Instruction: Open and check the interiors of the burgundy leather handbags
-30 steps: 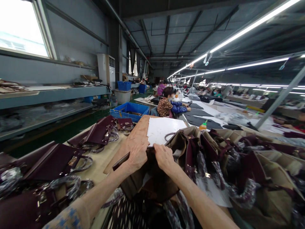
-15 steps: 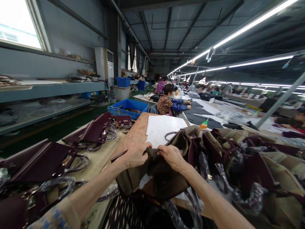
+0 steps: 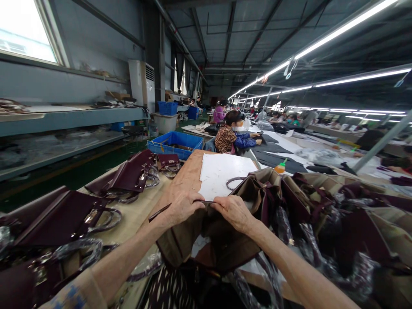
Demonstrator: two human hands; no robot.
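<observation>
1. Presently, the bag (image 3: 172,244) is mouth-open right before the person, its far rim (image 3: 207,201) pinched firmly by the left hand (image 3: 183,209) and right hand (image 3: 234,211), which close on it slightly apart.
2. Uneven pressure could crease that rim; a loose pinch might let it slip.
3. The bag looks brown-lined, dark-edged and slack-sided.
4. Beyond, burgundy bags (image 3: 133,174) lie left on the counter (image 3: 161,191), near a white sheet (image 3: 225,169); a blue crate (image 3: 165,150) stands farther off.

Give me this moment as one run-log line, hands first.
Left hand: gripping open bag by edge | Right hand: gripping same edge | Left: maroon bags | Right: lined bags | Ahead: white sheet
</observation>
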